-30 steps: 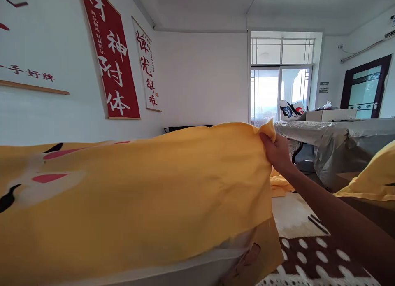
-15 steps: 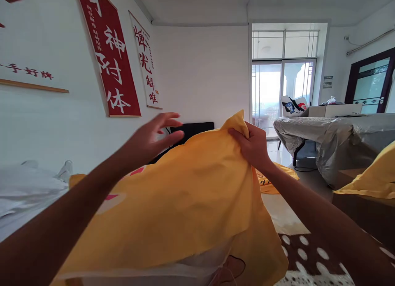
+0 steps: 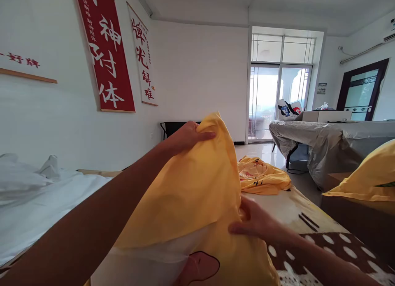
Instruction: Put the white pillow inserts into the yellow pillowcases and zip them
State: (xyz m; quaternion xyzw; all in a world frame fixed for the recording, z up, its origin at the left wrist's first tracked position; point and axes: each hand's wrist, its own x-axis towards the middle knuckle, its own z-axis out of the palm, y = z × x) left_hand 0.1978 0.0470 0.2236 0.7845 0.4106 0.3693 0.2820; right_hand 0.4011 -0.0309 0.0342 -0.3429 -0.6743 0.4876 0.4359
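Note:
A yellow cushion cover (image 3: 188,191) stands raised in front of me, its top gathered to a peak. My left hand (image 3: 193,136) grips it near that upper corner, the thumb lying across the front. Lower down, my right hand (image 3: 254,218) is closed on the cover's right side, with the fingers partly hidden by the cloth. Thin white material (image 3: 154,257) shows below the cover's slanted lower edge. Beneath that, a pink printed shape with a dark outline (image 3: 202,265) is visible on the yellow cloth.
A crumpled yellow printed cloth (image 3: 265,179) lies beyond, on a surface with a brown-and-white dotted cloth (image 3: 327,247). Two dark strips (image 3: 308,223) rest there. White sheeting (image 3: 61,199) lies left; a yellow cushion (image 3: 367,179) sits right, before a plastic-covered table (image 3: 321,133).
My left hand has gone from open in the air to gripping the cover's top. My right hand has left the upper corner and moved down its right side. The peak has shifted left.

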